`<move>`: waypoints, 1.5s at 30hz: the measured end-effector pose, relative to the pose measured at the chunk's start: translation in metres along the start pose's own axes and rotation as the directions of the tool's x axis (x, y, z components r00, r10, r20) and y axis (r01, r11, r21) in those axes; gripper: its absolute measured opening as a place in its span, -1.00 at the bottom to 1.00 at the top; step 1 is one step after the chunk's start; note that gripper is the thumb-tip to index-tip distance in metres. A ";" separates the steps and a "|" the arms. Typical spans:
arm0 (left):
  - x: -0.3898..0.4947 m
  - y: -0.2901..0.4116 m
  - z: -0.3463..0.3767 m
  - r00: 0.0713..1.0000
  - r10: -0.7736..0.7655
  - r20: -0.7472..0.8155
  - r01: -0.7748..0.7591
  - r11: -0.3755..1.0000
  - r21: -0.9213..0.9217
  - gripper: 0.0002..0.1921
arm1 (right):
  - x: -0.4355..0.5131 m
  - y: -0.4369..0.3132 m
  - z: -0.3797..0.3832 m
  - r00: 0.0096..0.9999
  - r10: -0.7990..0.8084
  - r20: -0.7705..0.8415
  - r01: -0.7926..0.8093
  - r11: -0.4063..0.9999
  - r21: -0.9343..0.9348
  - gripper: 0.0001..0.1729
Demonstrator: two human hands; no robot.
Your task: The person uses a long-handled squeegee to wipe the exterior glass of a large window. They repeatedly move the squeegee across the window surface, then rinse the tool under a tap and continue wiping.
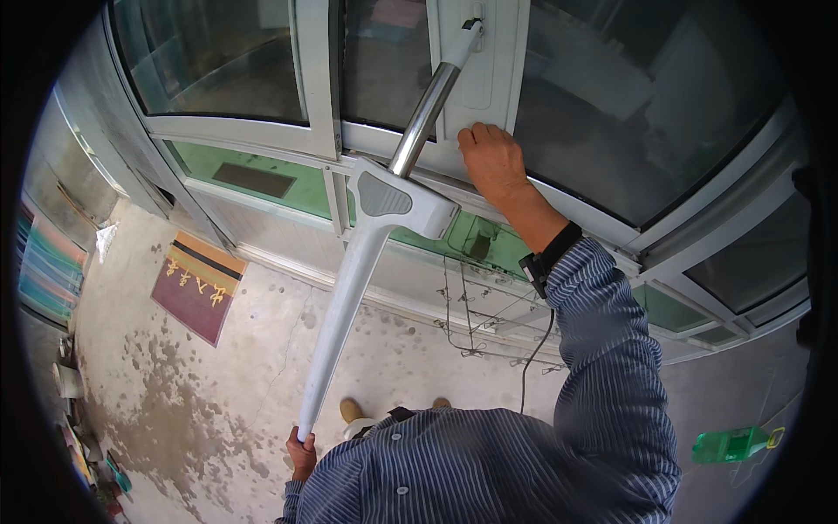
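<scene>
My left hand (302,455), at the lower left, is wrapped around the narrow end of a long white plastic handle (340,314). Its thicker body carries a grey ribbed pad (385,195), and a chrome tube (425,118) runs on from there. The far tip, with a small dark piece, lies over a latch (478,26) on a white door panel (478,85); whether it touches is unclear. My right hand (492,157) has curled fingers against the lower part of that panel. What those fingers may grip is hidden. A black strap with a cable circles the right wrist.
Framed glass panes (622,118) span the front. A wire hanging rack with clips (471,314) stands low before them. A doormat with writing (200,288) lies on the wet-stained concrete floor (288,367). A green plastic bottle (730,445) is at right, pots (67,381) at left.
</scene>
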State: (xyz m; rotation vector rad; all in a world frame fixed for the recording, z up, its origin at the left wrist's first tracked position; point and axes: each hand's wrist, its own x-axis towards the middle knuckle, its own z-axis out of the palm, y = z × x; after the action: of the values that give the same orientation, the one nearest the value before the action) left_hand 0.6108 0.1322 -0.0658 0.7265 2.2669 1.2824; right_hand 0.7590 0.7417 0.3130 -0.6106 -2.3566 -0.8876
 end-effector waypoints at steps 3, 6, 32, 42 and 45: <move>-0.011 -0.006 0.025 0.999 0.029 0.023 -0.029 1.000 0.005 -0.41 | -0.036 0.031 -0.018 0.999 0.031 0.028 -0.030 0.999 -0.033 -0.82; -0.017 -0.013 0.046 0.997 0.055 0.056 -0.059 0.996 0.072 -0.51 | -0.077 0.065 -0.040 0.991 0.117 0.064 -0.116 0.993 -0.021 -0.82; 0.043 0.104 0.042 0.969 0.179 0.171 -0.209 0.962 0.176 -0.26 | -0.194 0.162 -0.084 0.992 0.129 0.011 -0.127 0.985 -0.114 -0.88; 0.085 0.055 -0.046 0.996 0.087 0.027 -0.090 0.980 0.179 -0.23 | -0.035 0.045 -0.003 0.994 -0.008 0.107 0.036 0.963 -0.268 -0.71; 0.092 0.028 -0.071 0.999 0.045 -0.009 -0.042 0.980 0.195 -0.26 | 0.011 -0.003 0.016 0.989 0.010 0.148 0.023 0.976 -0.216 -0.73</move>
State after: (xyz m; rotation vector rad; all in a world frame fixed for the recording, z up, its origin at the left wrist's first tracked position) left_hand 0.5039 0.1561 -0.0178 0.8416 2.4241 1.0968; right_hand 0.7438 0.7535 0.3086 -0.7805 -2.4110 -1.1491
